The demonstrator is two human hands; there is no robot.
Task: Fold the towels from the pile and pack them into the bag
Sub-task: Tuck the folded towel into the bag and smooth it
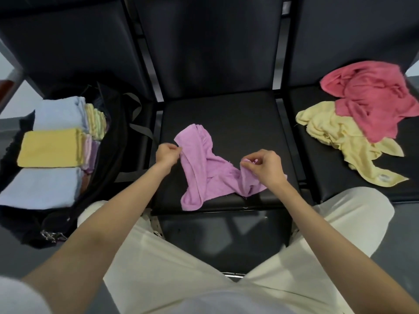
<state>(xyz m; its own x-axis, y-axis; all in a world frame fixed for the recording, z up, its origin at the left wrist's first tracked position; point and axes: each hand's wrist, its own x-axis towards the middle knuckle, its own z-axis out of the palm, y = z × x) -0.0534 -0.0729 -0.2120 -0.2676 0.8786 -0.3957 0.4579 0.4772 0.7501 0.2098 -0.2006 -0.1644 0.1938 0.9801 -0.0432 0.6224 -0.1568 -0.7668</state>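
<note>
At your far left the black bag (pixel 108 155) lies open, packed with folded blue, yellow and lilac towels (pixel 51 147). On the middle seat (pixel 238 114) your left hand (pixel 167 155) pinches the crumpled purple towel (pixel 204 168) at its left edge, and your right hand (pixel 263 167) pinches a bunched fold (fingers curled). On the right seat, a pink towel (pixel 371 98) overlaps a yellow towel (pixel 340 141).

Both forearms are bare from the lower corners of the frame up to the left hand (pixel 168 155) and the right hand (pixel 264 165) — no watch, ring or band shows. Loose cream-white trousers (pixel 181 264) cover the legs across the lower middle, and a white sleeve (pixel 15 298) — blurred — shows at the lower left corner.
</note>
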